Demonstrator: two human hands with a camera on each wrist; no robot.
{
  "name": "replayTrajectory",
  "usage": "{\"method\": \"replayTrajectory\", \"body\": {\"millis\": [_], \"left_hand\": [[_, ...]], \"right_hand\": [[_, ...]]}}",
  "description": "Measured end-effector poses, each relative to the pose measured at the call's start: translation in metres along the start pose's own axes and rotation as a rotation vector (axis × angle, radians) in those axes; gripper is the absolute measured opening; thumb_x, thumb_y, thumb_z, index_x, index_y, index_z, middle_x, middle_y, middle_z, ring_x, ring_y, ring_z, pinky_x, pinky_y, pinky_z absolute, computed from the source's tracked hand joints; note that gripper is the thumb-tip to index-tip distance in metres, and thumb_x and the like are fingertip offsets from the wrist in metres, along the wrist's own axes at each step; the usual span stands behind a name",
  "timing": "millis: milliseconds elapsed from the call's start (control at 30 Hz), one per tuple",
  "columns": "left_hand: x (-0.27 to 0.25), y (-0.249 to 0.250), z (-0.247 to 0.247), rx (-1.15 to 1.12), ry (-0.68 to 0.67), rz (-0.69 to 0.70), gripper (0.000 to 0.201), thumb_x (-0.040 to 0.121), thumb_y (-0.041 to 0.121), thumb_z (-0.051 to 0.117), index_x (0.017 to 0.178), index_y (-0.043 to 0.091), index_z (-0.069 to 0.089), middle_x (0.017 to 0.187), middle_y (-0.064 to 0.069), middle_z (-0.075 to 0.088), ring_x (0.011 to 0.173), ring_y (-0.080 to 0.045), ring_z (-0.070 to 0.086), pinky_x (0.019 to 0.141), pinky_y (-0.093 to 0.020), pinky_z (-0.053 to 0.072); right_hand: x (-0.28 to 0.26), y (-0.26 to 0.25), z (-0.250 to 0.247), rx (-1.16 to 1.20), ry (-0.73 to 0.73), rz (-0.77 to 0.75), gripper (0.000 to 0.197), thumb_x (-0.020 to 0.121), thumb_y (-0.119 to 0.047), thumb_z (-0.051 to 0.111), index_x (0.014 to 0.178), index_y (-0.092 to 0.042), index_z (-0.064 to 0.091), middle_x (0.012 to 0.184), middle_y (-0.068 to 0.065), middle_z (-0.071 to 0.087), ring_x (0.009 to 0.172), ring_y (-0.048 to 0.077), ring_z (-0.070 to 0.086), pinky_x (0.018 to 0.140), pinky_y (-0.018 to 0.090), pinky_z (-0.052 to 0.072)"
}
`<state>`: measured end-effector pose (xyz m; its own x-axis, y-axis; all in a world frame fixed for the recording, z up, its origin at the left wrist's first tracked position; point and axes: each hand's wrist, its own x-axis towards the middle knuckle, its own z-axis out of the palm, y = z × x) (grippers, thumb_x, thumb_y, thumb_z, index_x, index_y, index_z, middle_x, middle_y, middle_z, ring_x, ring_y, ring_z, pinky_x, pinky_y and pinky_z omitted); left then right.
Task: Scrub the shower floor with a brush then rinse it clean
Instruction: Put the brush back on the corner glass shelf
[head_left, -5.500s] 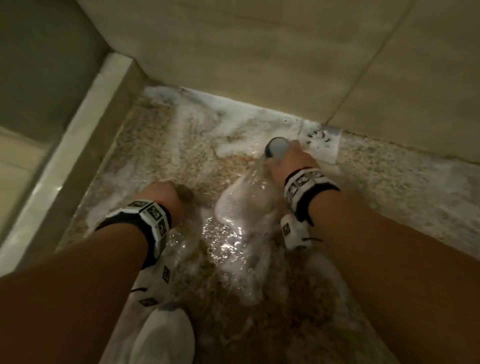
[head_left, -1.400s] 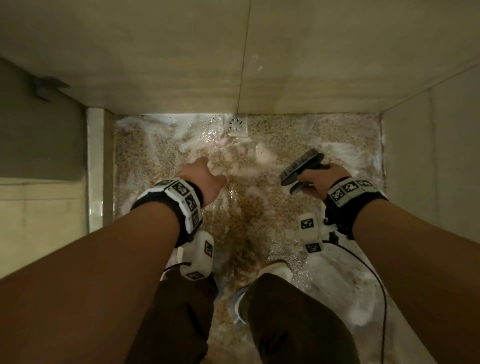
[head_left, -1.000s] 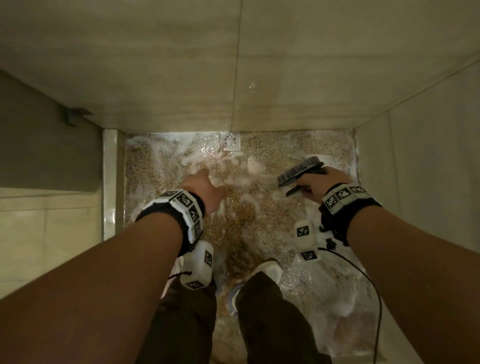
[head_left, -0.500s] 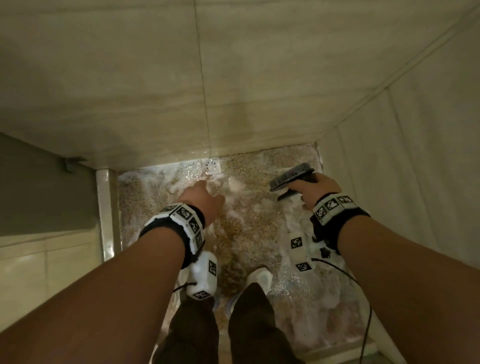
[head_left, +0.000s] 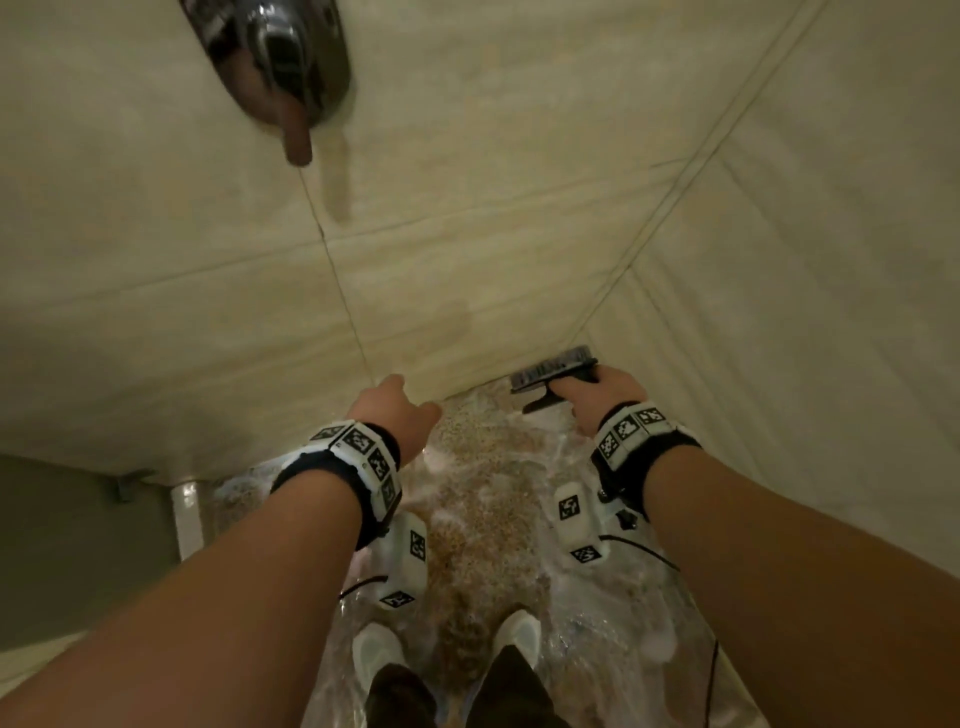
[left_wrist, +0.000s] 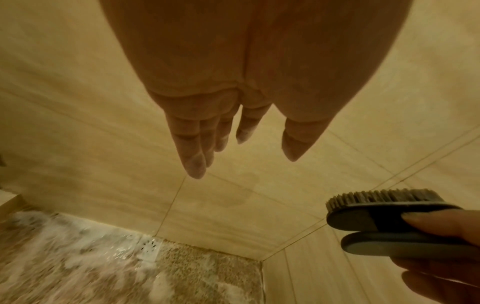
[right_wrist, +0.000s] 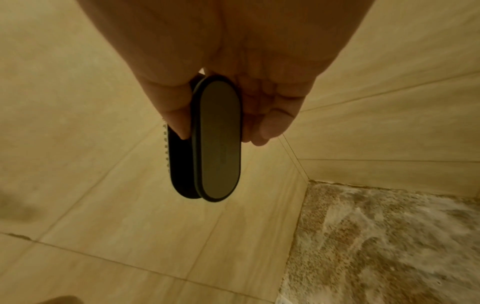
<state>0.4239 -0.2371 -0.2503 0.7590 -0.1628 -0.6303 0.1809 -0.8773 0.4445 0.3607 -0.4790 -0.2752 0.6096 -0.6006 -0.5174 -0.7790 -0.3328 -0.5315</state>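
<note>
Your shower floor (head_left: 488, 467) is speckled brown pebble-textured stone, wet, with white foam (left_wrist: 78, 265) lying over much of it. A square white drain (left_wrist: 150, 245) sits in it against the back wall. Your two white shoes (head_left: 376, 652) stand on it at the near edge.

Beige tiled walls (head_left: 519, 218) with thin grout lines meet in a corner at the right. A dark metal fitting (head_left: 280, 57) is mounted high on the far wall. A white curb (head_left: 187, 519) edges the stall at left. Lighting is dim and warm.
</note>
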Motion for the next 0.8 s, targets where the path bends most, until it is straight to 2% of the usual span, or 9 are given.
{"method": "replayTrajectory", "body": {"millis": [67, 167, 267, 367, 433, 567, 667, 800], "left_hand": [[-0.007, 0.018, -0.014, -0.004, 0.008, 0.034, 0.074, 0.102, 0.045, 0.053, 0.160, 0.014, 0.022, 0.160, -0.012, 0.037, 0.139, -0.032, 0.045, 0.106, -0.039, 0.042], [-0.021, 0.049, -0.037, -0.002, 0.032, 0.090, 0.074, 0.102, 0.046, 0.053, 0.160, 0.013, 0.022, 0.157, -0.013, 0.042, 0.138, -0.033, 0.046, 0.105, -0.038, 0.042], [-0.034, 0.081, -0.060, 0.027, 0.067, 0.153, 0.075, 0.102, 0.049, 0.051, 0.160, 0.013, 0.022, 0.159, -0.012, 0.038, 0.139, -0.032, 0.045, 0.105, -0.037, 0.042], [-0.044, 0.110, -0.083, 0.025, 0.102, 0.198, 0.074, 0.101, 0.050, 0.052, 0.160, 0.015, 0.025, 0.156, -0.011, 0.043, 0.134, -0.032, 0.050, 0.104, -0.037, 0.045], [-0.050, 0.129, -0.098, 0.022, 0.131, 0.232, 0.074, 0.099, 0.051, 0.054, 0.159, 0.016, 0.028, 0.155, -0.011, 0.045, 0.133, -0.032, 0.051, 0.106, -0.038, 0.046], [-0.065, 0.164, -0.125, 0.034, 0.179, 0.313, 0.073, 0.098, 0.048, 0.057, 0.158, 0.015, 0.030, 0.156, -0.011, 0.044, 0.137, -0.032, 0.048, 0.108, -0.035, 0.041], [-0.080, 0.188, -0.141, 0.057, 0.215, 0.380, 0.073, 0.098, 0.047, 0.056, 0.157, 0.012, 0.031, 0.156, -0.013, 0.043, 0.138, -0.032, 0.046, 0.108, -0.035, 0.039], [-0.099, 0.218, -0.160, 0.066, 0.244, 0.451, 0.071, 0.099, 0.047, 0.056, 0.156, 0.012, 0.033, 0.154, -0.013, 0.046, 0.137, -0.032, 0.047, 0.108, -0.035, 0.040]], "right_hand": [[-0.006, -0.011, -0.018, 0.045, 0.026, -0.030, 0.029, 0.089, -0.047, 0.070, 0.103, -0.021, 0.070, 0.085, 0.000, 0.070, 0.080, 0.026, 0.066, 0.075, 0.038, 0.056], [-0.016, -0.031, -0.045, 0.086, 0.068, -0.064, 0.027, 0.090, -0.045, 0.070, 0.104, -0.022, 0.070, 0.081, -0.002, 0.067, 0.076, 0.023, 0.064, 0.072, 0.034, 0.053], [-0.024, -0.051, -0.071, 0.145, 0.108, -0.088, 0.029, 0.088, -0.047, 0.071, 0.107, -0.025, 0.070, 0.090, 0.002, 0.071, 0.084, 0.026, 0.067, 0.081, 0.043, 0.060], [-0.032, -0.069, -0.097, 0.207, 0.167, -0.146, 0.026, 0.086, -0.044, 0.073, 0.104, -0.026, 0.069, 0.092, 0.001, 0.072, 0.087, 0.027, 0.068, 0.085, 0.047, 0.060], [-0.037, -0.083, -0.115, 0.249, 0.201, -0.178, 0.022, 0.085, -0.044, 0.074, 0.099, -0.031, 0.064, 0.095, 0.001, 0.072, 0.091, 0.028, 0.069, 0.087, 0.050, 0.059], [-0.046, -0.105, -0.151, 0.324, 0.256, -0.206, 0.028, 0.066, -0.060, 0.066, 0.083, -0.038, 0.061, 0.098, -0.001, 0.073, 0.092, 0.030, 0.070, 0.086, 0.054, 0.059], [-0.061, -0.119, -0.175, 0.355, 0.297, -0.256, 0.018, 0.071, -0.055, 0.066, 0.080, -0.040, 0.059, 0.093, -0.003, 0.073, 0.088, 0.029, 0.070, 0.084, 0.054, 0.059], [-0.082, -0.135, -0.208, 0.401, 0.338, -0.299, 0.021, 0.072, -0.054, 0.067, 0.086, -0.039, 0.062, 0.092, -0.006, 0.073, 0.086, 0.027, 0.071, 0.084, 0.053, 0.060]]}}
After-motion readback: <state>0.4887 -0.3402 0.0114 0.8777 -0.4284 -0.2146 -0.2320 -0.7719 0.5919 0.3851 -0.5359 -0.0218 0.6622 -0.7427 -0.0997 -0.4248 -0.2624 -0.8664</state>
